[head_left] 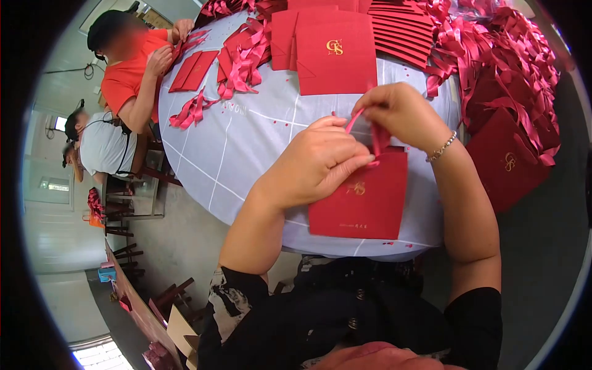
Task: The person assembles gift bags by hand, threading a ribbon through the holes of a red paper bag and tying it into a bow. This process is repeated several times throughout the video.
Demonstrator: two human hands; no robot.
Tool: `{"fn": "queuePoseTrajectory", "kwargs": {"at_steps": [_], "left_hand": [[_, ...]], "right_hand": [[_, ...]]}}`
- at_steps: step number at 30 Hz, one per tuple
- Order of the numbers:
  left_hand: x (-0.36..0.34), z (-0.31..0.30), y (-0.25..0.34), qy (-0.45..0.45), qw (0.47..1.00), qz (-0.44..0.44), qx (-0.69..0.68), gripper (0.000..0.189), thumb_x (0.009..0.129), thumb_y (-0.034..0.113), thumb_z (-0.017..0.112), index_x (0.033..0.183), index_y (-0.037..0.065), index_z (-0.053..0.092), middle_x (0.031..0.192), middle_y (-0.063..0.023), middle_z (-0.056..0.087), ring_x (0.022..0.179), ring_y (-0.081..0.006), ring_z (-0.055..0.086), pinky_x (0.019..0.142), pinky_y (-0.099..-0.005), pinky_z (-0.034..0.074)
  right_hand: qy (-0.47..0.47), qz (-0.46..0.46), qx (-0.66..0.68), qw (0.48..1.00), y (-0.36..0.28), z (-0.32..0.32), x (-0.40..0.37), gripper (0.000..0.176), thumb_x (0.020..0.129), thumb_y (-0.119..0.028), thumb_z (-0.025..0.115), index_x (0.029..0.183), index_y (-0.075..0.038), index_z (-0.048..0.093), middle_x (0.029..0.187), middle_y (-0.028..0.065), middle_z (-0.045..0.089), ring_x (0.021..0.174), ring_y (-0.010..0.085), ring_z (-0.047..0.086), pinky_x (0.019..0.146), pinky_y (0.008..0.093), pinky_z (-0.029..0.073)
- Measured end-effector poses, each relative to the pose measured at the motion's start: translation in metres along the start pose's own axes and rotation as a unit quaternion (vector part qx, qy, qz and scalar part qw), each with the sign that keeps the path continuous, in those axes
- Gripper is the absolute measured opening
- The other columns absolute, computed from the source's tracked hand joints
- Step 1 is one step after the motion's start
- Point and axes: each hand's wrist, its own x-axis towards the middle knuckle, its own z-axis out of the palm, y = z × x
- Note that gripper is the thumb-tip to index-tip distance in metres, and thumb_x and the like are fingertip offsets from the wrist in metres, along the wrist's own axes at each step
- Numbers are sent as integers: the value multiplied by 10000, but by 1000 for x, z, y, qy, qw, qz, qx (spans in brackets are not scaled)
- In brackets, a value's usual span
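Observation:
A red paper gift bag (370,209) with gold lettering lies flat at the table's near edge. My left hand (317,160) rests over its upper left part, thumb and fingers closed on a pink-red ribbon at the bag's top edge. Above that edge my right hand (398,111), with a bracelet at the wrist, pinches the same ribbon (354,120). One strand runs taut between the two hands, and another part hangs below the right fingers. The exact loop or knot is partly hidden by my fingers.
Several red bags (336,68) are stacked at the back of the round table, whose cloth (209,154) is pale blue-grey. Ribboned bags (505,154) pile up on the right. Loose ribbons (190,111) lie left. A co-worker in orange (126,86) handles ribbons across the table; another person sits behind.

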Motion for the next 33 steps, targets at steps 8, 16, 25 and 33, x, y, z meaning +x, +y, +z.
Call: {"fn": "queuePoseTrajectory", "kwargs": {"at_steps": [8,16,25,33], "left_hand": [[2,9,-2,94,992,-80,5,171,829,158,756,878,28,657,796,-113,651,774,-307,613,754,-389,482],[0,7,-9,288,956,-64,-8,148,820,28,757,943,-5,682,895,-115,691,841,-250,663,796,-326,519],[2,0,-15,326,942,-74,-18,160,853,19,712,1007,-15,686,999,-99,688,904,-179,654,823,-289,508],[1,13,-20,220,973,-76,-4,131,836,43,724,950,-14,694,932,-100,693,824,-183,650,731,-287,519]], "right_hand": [[217,-101,-44,970,7,-3,2,268,911,-153,720,1127,6,706,1028,79,720,905,108,653,777,256,525],[69,-111,-159,979,-53,-8,-46,409,804,-133,792,1174,-22,656,931,125,698,770,169,653,693,276,515],[366,-99,-160,911,-62,-61,-158,357,850,12,719,1196,2,633,1111,70,687,1003,121,633,885,267,502],[478,-53,-392,785,11,-67,-197,479,812,-61,773,1269,-56,632,1383,155,552,1292,319,504,1076,412,411]]}}
